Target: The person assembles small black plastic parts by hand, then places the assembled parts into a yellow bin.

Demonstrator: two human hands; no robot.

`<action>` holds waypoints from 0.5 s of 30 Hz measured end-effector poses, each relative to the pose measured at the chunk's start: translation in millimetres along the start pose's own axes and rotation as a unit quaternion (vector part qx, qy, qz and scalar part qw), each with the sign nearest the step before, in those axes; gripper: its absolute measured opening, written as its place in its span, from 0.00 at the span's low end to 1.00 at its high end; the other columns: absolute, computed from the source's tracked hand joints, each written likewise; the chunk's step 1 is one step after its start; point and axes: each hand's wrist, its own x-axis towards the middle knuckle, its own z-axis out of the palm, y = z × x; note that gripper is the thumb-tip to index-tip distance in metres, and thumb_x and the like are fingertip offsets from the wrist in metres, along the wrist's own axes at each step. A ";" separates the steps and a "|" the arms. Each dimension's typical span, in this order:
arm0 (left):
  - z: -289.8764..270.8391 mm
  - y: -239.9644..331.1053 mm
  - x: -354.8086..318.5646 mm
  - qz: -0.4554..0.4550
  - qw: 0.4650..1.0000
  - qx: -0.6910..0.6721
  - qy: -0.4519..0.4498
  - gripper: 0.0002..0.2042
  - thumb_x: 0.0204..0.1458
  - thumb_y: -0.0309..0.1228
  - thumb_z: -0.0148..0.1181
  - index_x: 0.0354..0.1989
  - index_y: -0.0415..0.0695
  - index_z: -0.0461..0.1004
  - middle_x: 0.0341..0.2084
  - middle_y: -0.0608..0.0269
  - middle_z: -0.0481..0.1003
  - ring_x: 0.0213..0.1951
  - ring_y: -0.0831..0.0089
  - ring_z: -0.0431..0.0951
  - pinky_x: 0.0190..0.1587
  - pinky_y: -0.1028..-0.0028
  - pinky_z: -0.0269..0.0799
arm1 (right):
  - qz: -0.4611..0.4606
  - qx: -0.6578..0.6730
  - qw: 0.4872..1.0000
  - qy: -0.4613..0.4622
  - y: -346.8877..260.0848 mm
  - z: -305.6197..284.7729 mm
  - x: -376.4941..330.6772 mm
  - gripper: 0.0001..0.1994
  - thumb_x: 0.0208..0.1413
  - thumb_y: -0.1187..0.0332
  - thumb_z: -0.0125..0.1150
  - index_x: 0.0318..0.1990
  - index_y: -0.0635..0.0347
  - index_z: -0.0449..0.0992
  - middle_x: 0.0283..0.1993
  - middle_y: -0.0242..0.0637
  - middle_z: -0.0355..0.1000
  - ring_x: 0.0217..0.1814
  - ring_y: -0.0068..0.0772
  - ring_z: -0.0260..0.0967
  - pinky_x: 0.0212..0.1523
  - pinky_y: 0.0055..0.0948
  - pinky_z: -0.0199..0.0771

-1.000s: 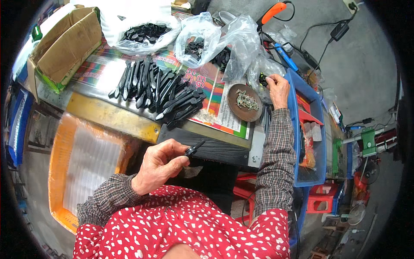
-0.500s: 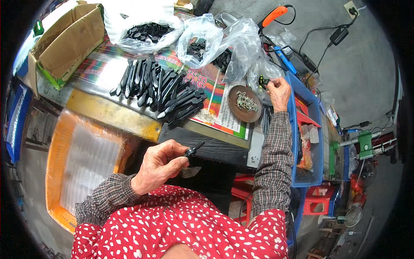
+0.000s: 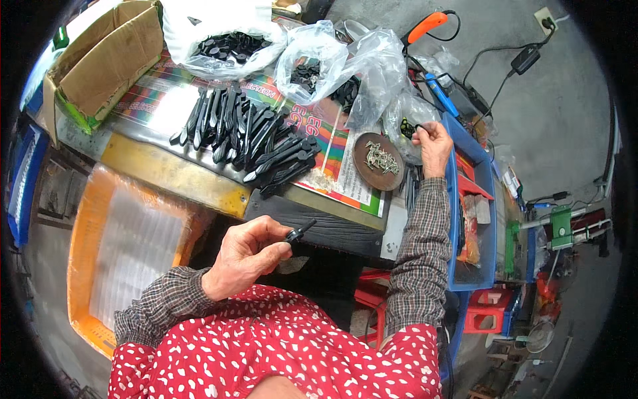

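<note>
From my remote seat, I see the left hand (image 3: pixel 246 256) closed around a slim black plastic handle piece (image 3: pixel 299 232), pinched between thumb and fingers and held low, just in front of the dark table edge (image 3: pixel 319 226), near the person's red dotted lap. The right hand (image 3: pixel 432 143) is stretched out to the far right of the table, its fingers curled into the mouth of a small clear bag (image 3: pixel 405 116) of dark parts; whether anything is pinched there I cannot tell. Just beside that hand sits a round brown dish (image 3: pixel 379 161) holding small pale screws. A loose pile of black handle pieces (image 3: pixel 252 136) lies across the colourful printed sheet (image 3: pixel 332 156) in the middle of the table, and further clear bags of black parts (image 3: pixel 229 46) stand behind it, next to an open cardboard box (image 3: pixel 100 60). To my eye the work is at an early or middle stage: one piece is in hand, many wait in the pile, and the orange crate (image 3: pixel 126 246) lined with clear plastic at the person's left shows no finished pieces that I can make out.
</note>
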 end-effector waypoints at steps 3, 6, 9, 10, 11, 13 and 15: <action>-1.7 -1.3 0.2 0.002 1.000 -0.013 -0.005 0.06 0.55 0.22 0.55 0.40 0.38 0.69 0.26 0.61 0.74 0.20 0.85 0.65 0.19 0.85 0.58 | -0.002 0.034 0.999 0.002 -15.2 0.1 -7.4 0.04 0.52 0.78 0.58 0.35 0.66 0.72 0.30 0.34 0.72 0.27 0.23 0.72 0.26 0.21 0.74; -1.8 1.7 -0.2 -0.018 0.999 -0.045 -0.004 0.06 0.55 0.22 0.55 0.40 0.39 0.69 0.26 0.60 0.74 0.19 0.84 0.65 0.18 0.85 0.56 | 0.008 0.087 0.996 -0.002 -42.6 4.0 -25.2 0.04 0.53 0.76 0.58 0.35 0.67 0.72 0.30 0.34 0.72 0.28 0.24 0.72 0.27 0.22 0.74; -0.7 5.9 -0.4 -0.054 0.994 -0.091 0.000 0.06 0.55 0.24 0.55 0.40 0.38 0.69 0.25 0.65 0.74 0.20 0.87 0.66 0.19 0.87 0.58 | 0.014 0.110 0.993 -0.024 -77.4 13.8 -54.0 0.05 0.54 0.74 0.58 0.37 0.65 0.72 0.29 0.34 0.72 0.28 0.24 0.72 0.26 0.21 0.73; -1.0 5.7 0.1 -0.067 0.993 -0.096 -0.001 0.05 0.55 0.25 0.55 0.39 0.40 0.69 0.25 0.64 0.74 0.20 0.86 0.67 0.19 0.87 0.58 | 0.020 0.129 0.991 -0.019 -84.7 16.6 -64.0 0.04 0.54 0.75 0.57 0.36 0.65 0.71 0.29 0.34 0.71 0.27 0.23 0.71 0.25 0.20 0.72; -0.7 6.0 0.5 -0.068 0.993 -0.097 0.001 0.05 0.55 0.25 0.55 0.39 0.40 0.69 0.25 0.64 0.74 0.20 0.86 0.67 0.19 0.87 0.58 | 0.026 0.148 0.989 -0.015 -91.5 19.6 -74.1 0.04 0.55 0.75 0.56 0.36 0.65 0.71 0.28 0.34 0.70 0.27 0.21 0.69 0.24 0.19 0.71; 1.1 8.2 0.7 -0.070 0.994 -0.088 0.006 0.05 0.55 0.25 0.56 0.39 0.41 0.69 0.25 0.61 0.75 0.18 0.83 0.66 0.17 0.85 0.54 | 0.017 0.130 0.991 -0.024 -107.5 25.1 -95.6 0.04 0.56 0.75 0.55 0.38 0.64 0.69 0.26 0.32 0.68 0.25 0.19 0.67 0.23 0.19 0.69; 2.0 7.8 0.5 -0.076 0.992 -0.100 0.005 0.06 0.55 0.25 0.56 0.39 0.41 0.69 0.25 0.61 0.75 0.18 0.83 0.66 0.16 0.85 0.53 | 0.001 0.129 0.991 -0.033 -121.8 32.5 -117.5 0.05 0.57 0.74 0.54 0.39 0.63 0.68 0.26 0.30 0.67 0.25 0.18 0.66 0.23 0.18 0.67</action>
